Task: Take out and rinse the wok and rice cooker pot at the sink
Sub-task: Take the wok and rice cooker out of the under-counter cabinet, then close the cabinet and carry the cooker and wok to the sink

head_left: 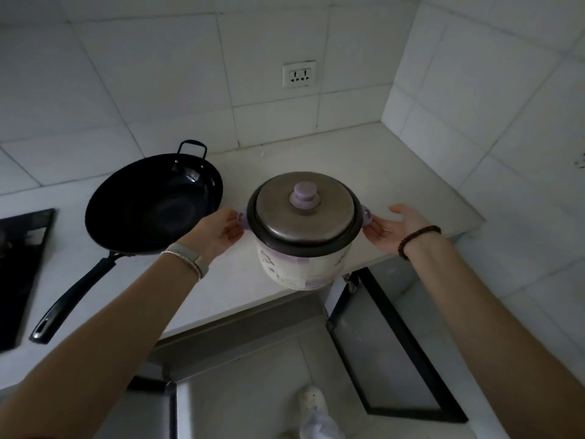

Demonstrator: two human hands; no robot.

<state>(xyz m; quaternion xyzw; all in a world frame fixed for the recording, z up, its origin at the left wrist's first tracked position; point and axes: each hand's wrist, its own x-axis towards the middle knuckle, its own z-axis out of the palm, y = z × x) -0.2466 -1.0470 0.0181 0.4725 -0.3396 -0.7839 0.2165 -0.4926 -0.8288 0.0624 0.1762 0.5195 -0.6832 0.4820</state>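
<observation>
A white and purple rice cooker (299,267) stands near the front edge of the white counter (395,172), with a steel lid (329,217) and purple knob on top. My left hand (218,232) is at its left side handle and my right hand (392,229) at its right side handle. Both palms face the cooker, and the fingers are loosely extended and touch the handles. The inner pot is hidden under the lid. A black wok (152,204) with a long black handle lies on the counter to the left of the cooker.
A black stove top (19,264) sits at the far left edge. A wall socket (299,74) is on the tiled wall behind the cooker. Below the counter a dark-framed cabinet door (389,359) hangs open. A shoe (313,403) shows on the floor.
</observation>
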